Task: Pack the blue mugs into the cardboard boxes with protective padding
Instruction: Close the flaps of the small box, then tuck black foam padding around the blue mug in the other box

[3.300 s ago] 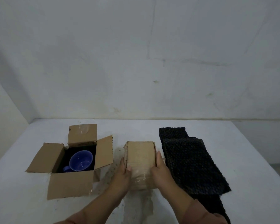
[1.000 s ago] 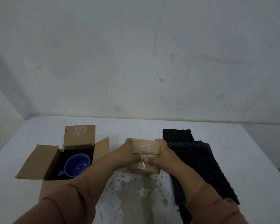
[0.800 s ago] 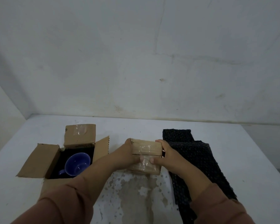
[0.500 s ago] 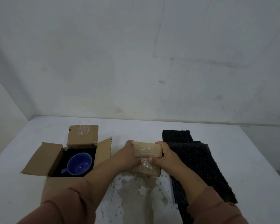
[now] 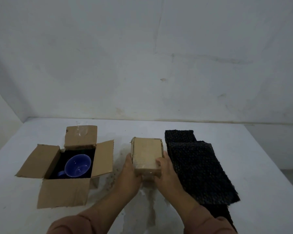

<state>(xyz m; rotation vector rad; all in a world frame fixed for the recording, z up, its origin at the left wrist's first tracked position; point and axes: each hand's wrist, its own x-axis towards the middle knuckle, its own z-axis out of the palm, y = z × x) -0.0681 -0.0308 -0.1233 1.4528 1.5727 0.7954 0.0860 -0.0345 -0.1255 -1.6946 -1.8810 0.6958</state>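
Our left hand (image 5: 131,173) and right hand (image 5: 166,173) clasp the small closed brown cardboard box (image 5: 146,156) on the white surface (image 5: 243,166). A loosened flap could spring open. The blue ceramic mug (image 5: 78,165) sits unpadded on top in the open cardboard box (image 5: 64,191), black bubble padding (image 5: 194,168) unused.

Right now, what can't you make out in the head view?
- Closed box: contents hidden by its shut cardboard flaps.
- Closed box's near face: partly covered by the left hand and right hand.
- Mug in the open box: its handle partly in shadow, its base unseen.
- Padding: number of stacked sheets unclear; the near end is cut off by the right sleeve.
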